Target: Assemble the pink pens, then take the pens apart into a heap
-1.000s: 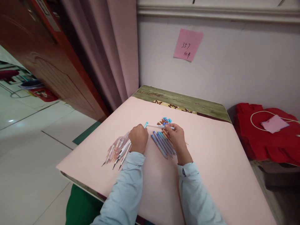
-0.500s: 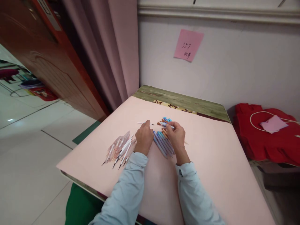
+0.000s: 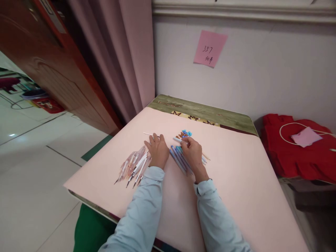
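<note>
A pale pen barrel (image 3: 176,139) is pinched in the right hand (image 3: 192,152), beyond a row of pens (image 3: 177,158). The left hand (image 3: 158,150), fingers spread, meets a thin refill (image 3: 148,133), contact unclear, near more refills (image 3: 138,168) on the worktop (image 3: 241,182).

1. From here I see bare left fingers (image 3: 155,138) and bare right fingers (image 3: 185,140).
2. Back from the left fingers runs a long left sleeve (image 3: 143,208), pale blue, loose and creased.
3. The right sleeve (image 3: 222,213), behind the right fingers, matches it in colour and soft wrinkles.
4. Nearer the fingers, the left cuff (image 3: 154,173) and right cuff (image 3: 205,188) ring the wrists.
</note>
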The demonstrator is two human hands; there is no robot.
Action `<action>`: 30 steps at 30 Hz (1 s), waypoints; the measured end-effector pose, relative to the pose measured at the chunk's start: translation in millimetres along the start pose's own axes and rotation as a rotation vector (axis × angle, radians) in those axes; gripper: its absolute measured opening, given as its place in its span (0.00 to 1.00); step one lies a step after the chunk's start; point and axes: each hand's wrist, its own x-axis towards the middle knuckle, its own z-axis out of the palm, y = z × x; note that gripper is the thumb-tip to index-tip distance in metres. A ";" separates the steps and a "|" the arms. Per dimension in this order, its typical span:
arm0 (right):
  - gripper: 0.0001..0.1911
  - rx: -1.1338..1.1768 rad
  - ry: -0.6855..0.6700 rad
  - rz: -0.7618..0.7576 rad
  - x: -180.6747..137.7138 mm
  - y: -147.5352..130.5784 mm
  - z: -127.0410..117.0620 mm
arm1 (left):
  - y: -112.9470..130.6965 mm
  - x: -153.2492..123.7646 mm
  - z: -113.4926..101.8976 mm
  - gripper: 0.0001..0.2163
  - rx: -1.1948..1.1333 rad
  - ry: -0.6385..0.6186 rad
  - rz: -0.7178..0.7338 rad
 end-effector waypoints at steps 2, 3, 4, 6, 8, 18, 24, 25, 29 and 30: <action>0.16 -0.033 -0.008 -0.002 -0.7 1.2 3.9 | -1.5 0.1 -0.3 0.17 -0.002 -0.016 -0.003; 0.16 -0.048 -0.012 -0.001 -0.6 2.0 4.7 | -2.0 0.2 -0.6 0.17 -0.003 -0.011 0.004; 0.16 -0.058 -0.018 0.000 -0.4 2.8 5.0 | -2.2 0.3 -0.9 0.18 -0.005 -0.005 0.015; 0.15 -0.070 -0.030 0.003 0.3 4.3 4.5 | -1.7 0.4 -1.3 0.18 -0.010 -0.010 0.038; 0.15 -0.083 -0.037 0.005 0.6 4.7 3.9 | 0.3 0.1 -1.3 0.16 -0.022 -0.041 0.067; 0.16 -0.176 0.009 -0.165 -4.8 -0.2 13.5 | -10.6 1.9 -28.6 0.19 -0.042 -0.044 -0.022; 0.13 -0.268 0.011 0.017 8.9 7.0 -32.1 | -46.1 25.2 -43.5 0.19 -0.025 -0.277 -0.213; 0.12 -0.307 -0.007 0.065 11.6 11.5 -42.8 | -49.2 28.5 -41.9 0.20 -0.027 -0.320 -0.212; 0.11 -0.458 -0.024 0.202 17.7 33.2 -74.2 | -51.7 31.5 -29.3 0.19 -0.047 -0.391 -0.127; 0.11 -0.475 -0.051 0.230 18.2 37.6 -78.0 | -51.3 30.2 -26.2 0.19 -0.051 -0.374 -0.112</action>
